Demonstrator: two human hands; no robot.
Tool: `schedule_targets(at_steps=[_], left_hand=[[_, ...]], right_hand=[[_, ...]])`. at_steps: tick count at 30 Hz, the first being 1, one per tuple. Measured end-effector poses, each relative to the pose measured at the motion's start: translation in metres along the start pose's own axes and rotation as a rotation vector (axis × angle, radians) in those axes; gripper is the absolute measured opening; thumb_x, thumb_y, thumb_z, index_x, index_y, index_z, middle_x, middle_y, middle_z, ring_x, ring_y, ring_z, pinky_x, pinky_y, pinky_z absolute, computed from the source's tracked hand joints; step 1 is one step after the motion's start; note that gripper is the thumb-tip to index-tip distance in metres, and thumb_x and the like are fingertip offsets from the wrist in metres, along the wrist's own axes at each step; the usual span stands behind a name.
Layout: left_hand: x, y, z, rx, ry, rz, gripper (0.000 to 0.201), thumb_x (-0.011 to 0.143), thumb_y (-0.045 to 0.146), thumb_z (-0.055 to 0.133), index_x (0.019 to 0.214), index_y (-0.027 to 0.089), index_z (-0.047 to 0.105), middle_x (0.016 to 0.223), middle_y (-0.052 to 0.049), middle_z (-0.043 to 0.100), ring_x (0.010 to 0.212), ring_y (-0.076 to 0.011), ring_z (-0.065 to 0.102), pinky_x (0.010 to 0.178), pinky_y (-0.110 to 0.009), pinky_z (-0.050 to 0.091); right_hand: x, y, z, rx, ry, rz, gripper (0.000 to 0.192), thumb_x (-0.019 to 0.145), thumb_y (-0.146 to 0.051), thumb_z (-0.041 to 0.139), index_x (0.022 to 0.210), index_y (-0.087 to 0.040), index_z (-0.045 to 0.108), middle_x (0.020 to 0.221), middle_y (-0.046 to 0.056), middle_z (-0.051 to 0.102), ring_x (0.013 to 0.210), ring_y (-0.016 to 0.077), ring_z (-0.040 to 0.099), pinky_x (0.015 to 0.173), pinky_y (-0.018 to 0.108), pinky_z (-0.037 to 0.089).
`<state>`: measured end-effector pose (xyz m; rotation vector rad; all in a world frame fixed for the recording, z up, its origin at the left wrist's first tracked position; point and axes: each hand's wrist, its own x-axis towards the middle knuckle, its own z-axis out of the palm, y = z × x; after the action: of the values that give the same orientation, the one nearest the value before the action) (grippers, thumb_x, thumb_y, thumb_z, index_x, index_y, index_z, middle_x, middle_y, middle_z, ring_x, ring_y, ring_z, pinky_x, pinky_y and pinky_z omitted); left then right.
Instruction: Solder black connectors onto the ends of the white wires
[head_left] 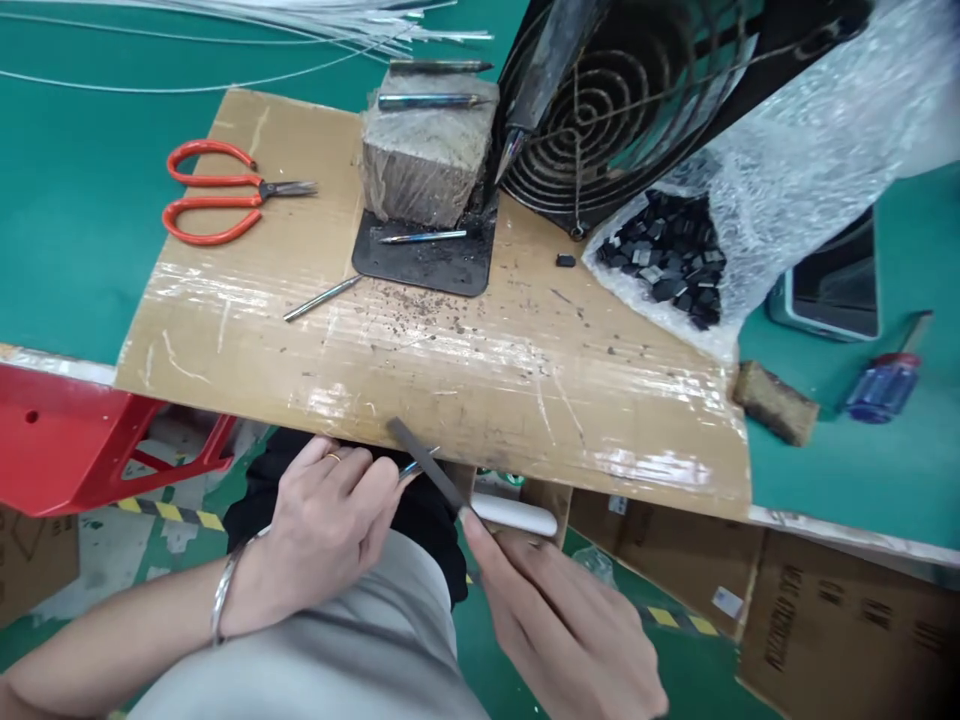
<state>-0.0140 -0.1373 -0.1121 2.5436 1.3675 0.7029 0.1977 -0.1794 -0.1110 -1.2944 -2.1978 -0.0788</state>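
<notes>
My left hand is closed around a slim metal soldering iron tip, whose bluish pointed end sticks out past my fingers. My right hand grips a flat grey file. The file lies slantwise across the tip at the front edge of the cardboard sheet. Further back, another soldering tip lies on the cardboard, and one more rests on a black plate. Two others lie on a plastic-wrapped block.
Red-handled scissors lie at left. A soldering iron points down before a black fan. A plastic bag spills small black pieces. At right are a phone-like device, a brown block and a screwdriver.
</notes>
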Motion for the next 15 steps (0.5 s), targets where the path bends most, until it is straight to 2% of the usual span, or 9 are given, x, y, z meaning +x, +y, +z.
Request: schedule_targets(at_steps=[4,8,10,12,15], left_hand=[[0.0,-0.001,0.0,-0.025,-0.003,-0.027,0.035,0.102,0.013,0.053,0.068,0.022,0.045,0.057,0.004,0.05,0.053,-0.0155,0.043,0.061,-0.034,0.033],[0.001,0.001,0.003,-0.039,0.003,-0.052,0.033,0.102,0.013,0.051,0.07,0.022,0.046,0.059,0.003,0.053,0.054,-0.0154,0.045,0.063,-0.034,0.036],[0.0,0.003,0.002,-0.036,0.01,-0.041,0.033,0.103,0.012,0.05,0.071,0.022,0.046,0.06,0.003,0.054,0.054,-0.0155,0.045,0.063,-0.033,0.037],[-0.003,0.002,-0.007,-0.033,-0.003,-0.013,0.033,0.103,0.011,0.048,0.072,0.022,0.046,0.06,0.003,0.052,0.054,-0.0156,0.044,0.063,-0.033,0.037],[-0.004,-0.01,-0.04,-0.048,-0.051,0.023,0.034,0.104,0.008,0.044,0.073,0.021,0.045,0.062,0.003,0.049,0.055,-0.015,0.042,0.061,-0.031,0.035]], right_hand=[[0.003,0.001,0.007,-0.015,0.068,0.008,0.029,0.093,0.001,0.064,0.112,-0.016,0.08,0.078,0.001,0.075,0.062,0.0115,0.063,0.064,0.027,0.045],[-0.001,0.001,0.006,-0.003,0.014,-0.018,0.028,0.096,0.001,0.059,0.109,-0.014,0.079,0.075,0.002,0.075,0.057,0.0113,0.06,0.059,0.028,0.042],[-0.005,0.003,0.002,-0.014,0.013,-0.024,0.028,0.097,0.002,0.059,0.109,-0.012,0.08,0.074,0.002,0.074,0.057,0.0112,0.061,0.062,0.028,0.043],[-0.009,0.009,-0.004,-0.069,0.059,-0.03,0.032,0.095,0.001,0.064,0.12,-0.013,0.078,0.075,0.002,0.075,0.06,0.0117,0.066,0.068,0.027,0.047],[-0.014,0.027,-0.017,-0.18,0.095,0.029,0.057,0.093,-0.008,0.074,0.146,-0.023,0.064,0.077,-0.001,0.077,0.064,0.0135,0.071,0.075,0.025,0.051]])
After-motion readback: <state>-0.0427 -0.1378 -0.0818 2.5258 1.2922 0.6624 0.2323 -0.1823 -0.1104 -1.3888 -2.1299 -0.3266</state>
